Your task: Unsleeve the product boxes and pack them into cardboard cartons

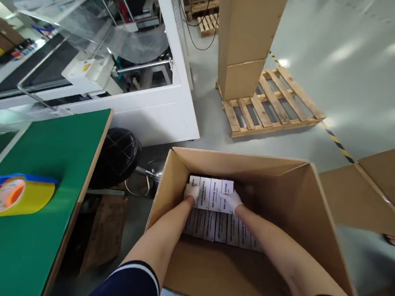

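While both arms reach down into the open cardboard carton (319, 225), the scene reads from the left as follows. At nine o'clock lies a green worktable (31, 234), and on it rests a yellow tape dispenser with a blue handle (18, 193). Beyond the table, toward eleven o'clock, stands a white wrapping machine with clear film (98, 50). A black round stool (118, 156) sits between the table and the carton.

Inside the carton, the left hand (192, 192), in a white glove, presses on the left end of a row of white product boxes (214, 194). The gloved fingers are curled over the near edge of the row, closed around the outer box. The right hand (232, 201), also gloved, clamps the right end in the same way. So the row is squeezed between the two hands, and its long axis runs from nine to three o'clock, across the view. Both hands are equally near to it. A lower layer of the same boxes (221, 227) lies beneath and closer to the person, at six o'clock from the fingers.

At one o'clock stands a wooden pallet (275, 104) with a tall stack of brown cartons (246, 36). At three o'clock lies flattened cardboard (382, 189).
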`<state>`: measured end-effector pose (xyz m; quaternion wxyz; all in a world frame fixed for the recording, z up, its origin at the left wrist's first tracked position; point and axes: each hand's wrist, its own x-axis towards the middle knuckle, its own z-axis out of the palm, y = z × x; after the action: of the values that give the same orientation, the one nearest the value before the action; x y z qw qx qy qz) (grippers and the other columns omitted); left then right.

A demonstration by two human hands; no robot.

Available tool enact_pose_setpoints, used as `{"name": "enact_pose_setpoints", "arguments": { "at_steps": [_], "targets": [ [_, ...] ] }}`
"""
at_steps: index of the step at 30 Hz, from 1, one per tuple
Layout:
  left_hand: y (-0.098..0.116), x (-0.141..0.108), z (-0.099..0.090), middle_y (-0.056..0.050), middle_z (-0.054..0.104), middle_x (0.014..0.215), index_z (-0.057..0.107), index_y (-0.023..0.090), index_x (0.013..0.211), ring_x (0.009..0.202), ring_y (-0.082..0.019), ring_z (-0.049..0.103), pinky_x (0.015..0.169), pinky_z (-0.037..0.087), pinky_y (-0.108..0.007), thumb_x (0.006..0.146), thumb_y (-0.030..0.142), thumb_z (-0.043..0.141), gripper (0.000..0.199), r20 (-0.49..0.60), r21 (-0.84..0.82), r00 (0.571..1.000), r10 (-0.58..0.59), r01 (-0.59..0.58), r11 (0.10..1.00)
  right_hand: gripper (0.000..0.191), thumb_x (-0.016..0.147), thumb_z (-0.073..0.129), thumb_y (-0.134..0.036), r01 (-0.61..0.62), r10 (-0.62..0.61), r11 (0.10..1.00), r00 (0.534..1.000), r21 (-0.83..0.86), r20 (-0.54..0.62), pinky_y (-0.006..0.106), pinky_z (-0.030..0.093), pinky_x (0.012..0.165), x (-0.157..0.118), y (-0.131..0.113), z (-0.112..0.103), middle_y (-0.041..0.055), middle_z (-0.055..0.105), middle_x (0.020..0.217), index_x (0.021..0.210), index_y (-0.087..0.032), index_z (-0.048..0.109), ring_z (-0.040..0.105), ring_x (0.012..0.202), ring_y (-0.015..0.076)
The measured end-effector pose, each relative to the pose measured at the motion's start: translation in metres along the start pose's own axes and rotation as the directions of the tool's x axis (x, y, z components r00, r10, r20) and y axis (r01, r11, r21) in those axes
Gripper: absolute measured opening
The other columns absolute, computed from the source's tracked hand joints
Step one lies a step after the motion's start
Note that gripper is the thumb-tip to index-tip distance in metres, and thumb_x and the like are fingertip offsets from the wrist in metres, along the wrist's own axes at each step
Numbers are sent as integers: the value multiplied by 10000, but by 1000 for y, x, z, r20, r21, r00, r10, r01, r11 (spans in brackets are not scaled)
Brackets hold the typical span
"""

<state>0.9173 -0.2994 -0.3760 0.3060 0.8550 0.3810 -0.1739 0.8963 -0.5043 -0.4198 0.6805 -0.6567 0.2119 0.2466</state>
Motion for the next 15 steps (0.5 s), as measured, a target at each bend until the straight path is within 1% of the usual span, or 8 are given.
{"name": "enact_pose_setpoints", "arguments": {
  "at_steps": [2,4,6,7,9,11,13,15],
  "targets": [
    [-7,19,14,-83,698,1182,660,172,1221,1069,-226,696,906,584,-394,976,415,674,345,10,22,1000,-6,5,1000,451,862,802,-383,4,-4,1000,1000,5,-10,416,596,949,21,19,2,101,772,1108,1229,-155,672,743,1001,226],
    [-8,35,23,-84,696,1194,656,175,1234,1071,-226,696,913,582,-400,982,435,661,362,16,65,1000,-1,0,998,496,784,858,-363,2,-2,1000,1000,4,-9,395,594,954,39,33,2,105,783,1097,1205,-162,690,748,1007,242],
    [-7,43,27,-89,709,1185,661,175,1236,1070,-229,703,918,577,-397,982,461,650,383,28,128,999,16,-19,992,463,767,864,-358,-10,10,1000,1000,-5,2,387,596,943,53,42,2,111,787,1088,1155,-155,712,753,996,251],
    [-7,44,28,-109,719,1179,667,167,1237,1078,-244,708,916,572,-389,973,468,651,401,32,167,999,27,-32,986,429,783,853,-363,-19,19,1000,1000,-13,9,390,599,933,57,46,2,115,787,1079,1130,-147,720,756,980,252],
    [-11,36,33,-195,707,1236,657,129,1286,1161,-303,688,939,555,-388,938,461,668,481,28,257,998,62,-67,964,367,853,803,-382,-33,34,999,999,-38,29,407,606,915,63,51,5,112,778,1071,1112,-135,720,754,955,238],
    [-21,20,41,-278,590,1420,578,92,1409,1339,-366,571,1053,496,-423,890,402,685,614,22,359,992,125,-124,925,336,942,721,-400,-32,35,997,998,-75,43,420,609,899,67,56,11,98,752,1101,1143,-131,700,737,964,220],
    [-36,3,52,-271,393,1602,467,95,1516,1484,-394,393,1180,381,-477,812,317,729,783,54,454,979,195,-198,869,331,999,652,-401,-16,21,993,999,-121,43,424,607,894,71,61,19,91,713,1163,1198,-137,671,712,1005,214],
    [-52,-8,63,-239,267,1676,403,99,1560,1533,-405,290,1231,312,-494,707,254,781,946,124,527,964,236,-266,807,343,1010,635,-399,4,1,985,1000,-171,28,426,602,900,78,67,27,93,678,1219,1244,-148,648,689,1049,228]
  ]
}}
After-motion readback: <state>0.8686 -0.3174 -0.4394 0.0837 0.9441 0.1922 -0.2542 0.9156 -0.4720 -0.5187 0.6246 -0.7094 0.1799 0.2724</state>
